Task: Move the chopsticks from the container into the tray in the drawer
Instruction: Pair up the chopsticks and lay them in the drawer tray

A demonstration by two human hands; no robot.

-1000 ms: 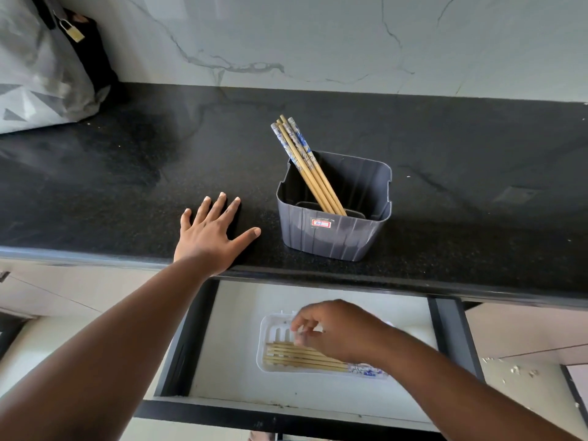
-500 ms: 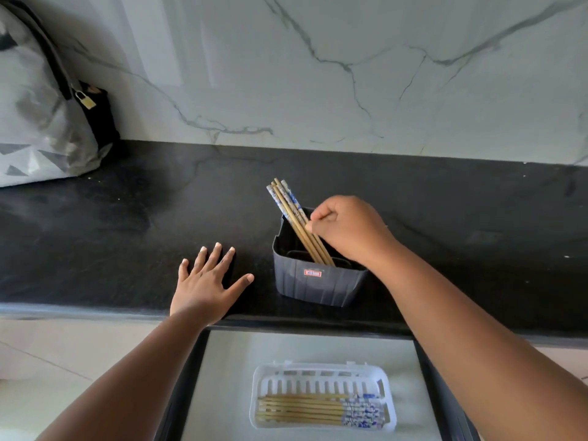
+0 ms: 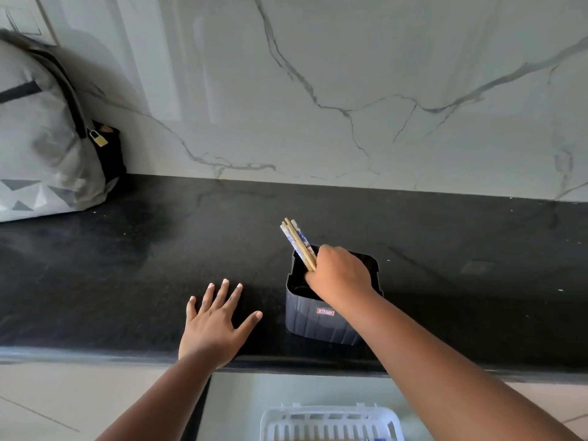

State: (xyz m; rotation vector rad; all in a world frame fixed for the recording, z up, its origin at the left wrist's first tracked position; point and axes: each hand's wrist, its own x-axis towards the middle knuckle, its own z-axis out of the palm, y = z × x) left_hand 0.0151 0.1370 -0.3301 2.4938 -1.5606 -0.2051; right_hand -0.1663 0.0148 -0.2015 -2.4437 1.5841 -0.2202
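Since a second ago the right hand (image 3: 339,275) has left the drawer and come up to the container (image 3: 321,319); half a second back it was only reaching the bundle, and now its fingers are curled round the chopsticks (image 3: 297,241) at the rim.

Nearest me, the white slotted tray (image 3: 331,423) sits in the open drawer (image 3: 235,405) at the bottom edge; only its far part shows, so I cannot see what lies in it. Above that, on the black counter (image 3: 127,265), the left hand (image 3: 216,326) lies flat with fingers spread, holding nothing, well apart from the container. The dark container stands just right of it, and the chopsticks lean out of its left back corner, patterned ends up. Far left, a grey bag (image 3: 41,148) rests against the marble wall (image 3: 350,74).

I judge the sticks light, stiff and smooth, so they could slide or fan apart in a loose grip. Taking them together near mid-length, as the hand appears to, seems right; lifting along their lean should keep the lower ends clear of the container wall.
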